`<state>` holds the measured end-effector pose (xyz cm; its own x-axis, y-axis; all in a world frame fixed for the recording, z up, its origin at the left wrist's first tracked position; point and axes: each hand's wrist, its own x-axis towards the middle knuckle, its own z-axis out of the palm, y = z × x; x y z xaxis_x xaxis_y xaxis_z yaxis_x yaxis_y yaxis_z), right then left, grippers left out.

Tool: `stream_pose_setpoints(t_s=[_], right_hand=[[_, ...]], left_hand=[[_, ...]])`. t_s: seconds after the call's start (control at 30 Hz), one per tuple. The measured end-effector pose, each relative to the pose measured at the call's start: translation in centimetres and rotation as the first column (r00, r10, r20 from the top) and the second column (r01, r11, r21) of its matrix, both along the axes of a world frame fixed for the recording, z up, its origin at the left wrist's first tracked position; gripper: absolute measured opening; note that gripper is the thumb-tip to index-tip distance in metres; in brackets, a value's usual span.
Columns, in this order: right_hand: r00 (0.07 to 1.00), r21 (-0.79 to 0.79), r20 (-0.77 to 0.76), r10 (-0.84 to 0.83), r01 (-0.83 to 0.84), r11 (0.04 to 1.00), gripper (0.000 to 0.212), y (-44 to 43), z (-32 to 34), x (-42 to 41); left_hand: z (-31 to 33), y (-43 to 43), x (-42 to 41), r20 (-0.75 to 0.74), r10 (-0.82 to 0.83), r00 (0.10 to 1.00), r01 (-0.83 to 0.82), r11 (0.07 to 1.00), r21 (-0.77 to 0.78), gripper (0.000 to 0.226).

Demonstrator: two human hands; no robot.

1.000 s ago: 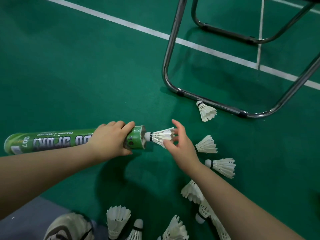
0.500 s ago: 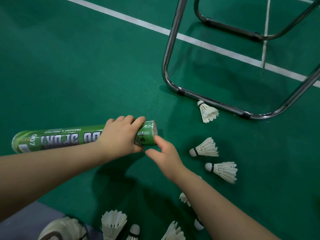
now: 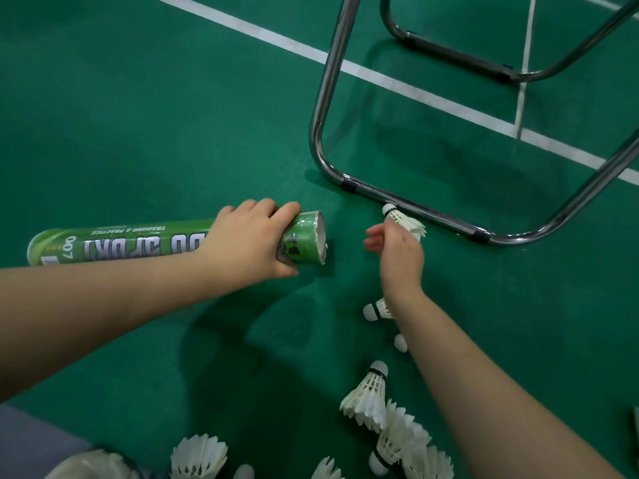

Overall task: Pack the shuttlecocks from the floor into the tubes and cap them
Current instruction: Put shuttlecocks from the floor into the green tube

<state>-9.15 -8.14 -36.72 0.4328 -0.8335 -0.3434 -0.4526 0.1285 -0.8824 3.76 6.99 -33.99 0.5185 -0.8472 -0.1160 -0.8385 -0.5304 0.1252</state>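
Beside the chair rail (image 3: 432,216), the right hand (image 3: 401,257) covered a shuttlecock (image 3: 404,221), its grip indiscernible, while the left hand (image 3: 245,243) clasped the tube (image 3: 138,242) near its open mouth; a hasty pinch against the rail might crush feathers.

A green tube (image 3: 138,243) lying on its side carries small white print reading "TRAINING & PRACTICE" along its length and the number "007" near its left end. Larger white block letters, seen upside down and partly covered by the left hand (image 3: 249,240), cannot be read in full.
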Motion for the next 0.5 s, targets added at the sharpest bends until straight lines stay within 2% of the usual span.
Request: stream_pose_setpoints(t_s=[0.1,0.17,0.33,0.43,0.5], right_hand=[[0.979,0.064,-0.204,-0.01,0.024,0.998,0.019,-2.7,-1.3,-0.5],[0.959,0.059,-0.283,-0.027,0.045,0.997,0.024,-3.6,-2.2,-0.2],[0.923,-0.038,-0.374,-0.091,0.083,0.996,0.025,-4.6,-2.9,1.1],[0.893,-0.033,-0.45,-0.027,0.013,0.999,0.033,-5.0,-3.4,1.1],[0.905,-0.011,-0.425,0.023,-0.03,0.999,0.038,-5.2,-3.7,0.9]], left_hand=[[-0.1,-0.1,-0.1,-0.001,0.006,1.0,-0.006,1.0,0.009,0.087],[-0.1,-0.2,-0.4,-0.005,-0.002,1.0,0.002,1.0,0.028,0.088],[0.2,-0.5,-0.6,-0.016,0.014,1.0,-0.014,1.0,0.002,0.089],[0.3,-0.5,-0.5,-0.032,0.027,0.999,-0.028,1.0,-0.013,0.089],[0.4,-0.5,-0.5,-0.043,0.025,0.999,-0.025,1.0,-0.007,0.09]])
